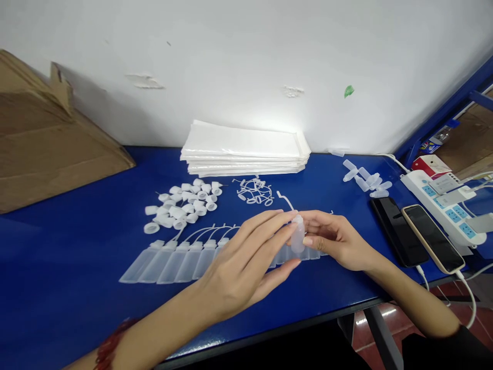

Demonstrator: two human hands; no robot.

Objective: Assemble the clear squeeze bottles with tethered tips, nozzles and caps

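Head view: one small bottle [298, 241], above the blue table [61, 267], held in our right hand [341, 244] between thumb and curled fingers. Our left hand [241, 267]: fingers nearly straight, thumb apart, fingertips at the bottle's neck. Beyond: lying bottles [167, 266] in a row, white caps [177, 211], loose straps [256, 193].

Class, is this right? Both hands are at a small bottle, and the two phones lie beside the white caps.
Not quite: the head view shows the two phones beside the power strip, away from the white caps. The left hand and right hand are indeed at a small bottle.
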